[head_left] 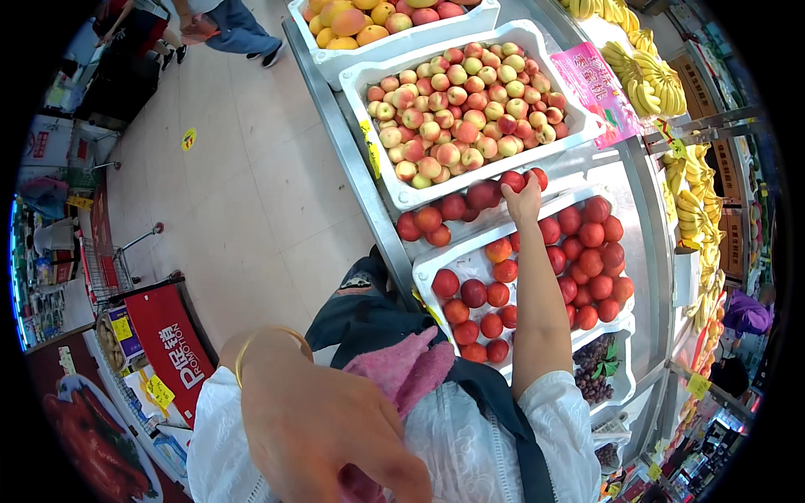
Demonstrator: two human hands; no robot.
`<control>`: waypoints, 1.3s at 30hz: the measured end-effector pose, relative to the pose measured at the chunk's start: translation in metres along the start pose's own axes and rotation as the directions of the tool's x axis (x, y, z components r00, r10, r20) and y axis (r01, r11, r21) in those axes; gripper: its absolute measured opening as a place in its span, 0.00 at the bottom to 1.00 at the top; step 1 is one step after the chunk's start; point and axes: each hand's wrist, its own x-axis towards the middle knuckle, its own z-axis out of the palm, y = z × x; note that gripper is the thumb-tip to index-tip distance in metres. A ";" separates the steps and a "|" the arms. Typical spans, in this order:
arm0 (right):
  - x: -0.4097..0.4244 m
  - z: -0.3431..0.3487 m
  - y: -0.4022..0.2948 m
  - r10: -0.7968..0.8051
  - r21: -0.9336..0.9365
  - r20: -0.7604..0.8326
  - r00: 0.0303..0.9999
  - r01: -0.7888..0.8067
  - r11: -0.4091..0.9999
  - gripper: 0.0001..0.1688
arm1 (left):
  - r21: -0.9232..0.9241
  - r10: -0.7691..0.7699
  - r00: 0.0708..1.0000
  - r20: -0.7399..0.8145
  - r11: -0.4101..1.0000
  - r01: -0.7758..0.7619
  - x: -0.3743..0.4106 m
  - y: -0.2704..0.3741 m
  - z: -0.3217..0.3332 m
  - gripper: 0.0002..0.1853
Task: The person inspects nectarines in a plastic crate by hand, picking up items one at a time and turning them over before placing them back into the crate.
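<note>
My right hand (523, 195) reaches out over the metal display counter, its fingers at a red plum-like fruit (536, 179) at the right end of a loose row between two white foam boxes. Whether it grips that fruit cannot be told. Other red fruits (453, 206) of the row lie to its left. My left hand (333, 434), with a gold bangle at the wrist, is close before my chest; a pink cloth (358, 483) shows partly under its fingers, and the grip is hidden. Below my right hand, a white foam box (422, 267) holds more red fruits, some behind my forearm.
A foam box of small peaches or nectarines (402, 198) lies beyond the row, with a box of mangoes (324, 56) farther off. Grapes (594, 364) are near my right sleeve. Bananas (648, 82) line the right side. A person (236, 28) stands upper left; a shopping cart (104, 264) is at left.
</note>
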 end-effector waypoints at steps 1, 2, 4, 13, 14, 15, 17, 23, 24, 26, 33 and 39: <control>0.000 0.001 0.004 -0.023 0.022 -0.023 0.999 0.023 0.999 0.48 | 0.008 0.026 1.000 -0.015 1.000 -0.026 0.001 -0.001 0.000 0.21; -0.001 0.002 0.008 -0.047 0.051 -0.015 0.999 0.048 0.998 0.45 | 0.015 0.051 0.998 -0.029 0.999 -0.051 0.001 -0.002 0.000 0.21; 0.003 0.002 0.023 -0.093 0.092 0.029 0.995 0.090 0.992 0.43 | 0.032 0.168 0.986 0.000 0.985 -0.168 0.007 -0.008 -0.002 0.20; -0.052 -0.050 0.025 -0.022 0.427 -0.099 0.995 0.062 0.902 0.24 | 0.004 -0.105 0.971 0.216 0.994 0.106 0.012 -0.006 -0.004 0.22; -0.069 -0.059 0.020 0.031 0.432 -0.083 0.996 0.008 0.902 0.21 | 0.097 0.045 0.988 0.150 0.994 -0.060 0.015 -0.005 -0.001 0.22; -0.091 -0.064 0.027 0.041 0.394 -0.084 0.996 -0.004 0.919 0.19 | 0.079 0.061 0.976 0.207 0.994 -0.079 0.012 -0.011 -0.002 0.18; -0.129 -0.064 0.032 0.016 0.309 -0.031 0.999 -0.006 0.951 0.18 | 0.038 0.098 0.945 0.313 0.993 -0.116 0.001 -0.028 -0.010 0.12; -0.223 -0.047 0.026 -0.443 -0.197 0.362 0.820 0.532 0.824 0.22 | 0.292 -0.046 0.938 -0.343 0.944 0.153 -0.050 -0.057 -0.030 0.22; -0.227 -0.044 0.026 -0.439 -0.296 0.405 0.802 0.569 0.767 0.24 | 0.367 -0.104 0.845 -0.524 0.868 0.334 -0.059 -0.056 -0.029 0.25; -0.225 -0.037 0.031 -0.421 -0.285 0.428 0.800 0.561 0.777 0.26 | 0.288 -0.273 0.770 -0.577 0.814 0.505 -0.069 -0.073 -0.052 0.25; -0.227 -0.068 0.023 -0.147 0.401 0.224 0.964 0.046 0.915 0.35 | 0.046 -0.488 0.521 -0.700 0.698 0.715 -0.111 -0.169 -0.087 0.20; -0.247 -0.098 -0.022 -0.099 0.794 0.540 0.836 -0.545 -0.270 0.39 | -0.043 -0.576 0.463 -0.674 0.656 0.754 -0.113 -0.218 -0.075 0.17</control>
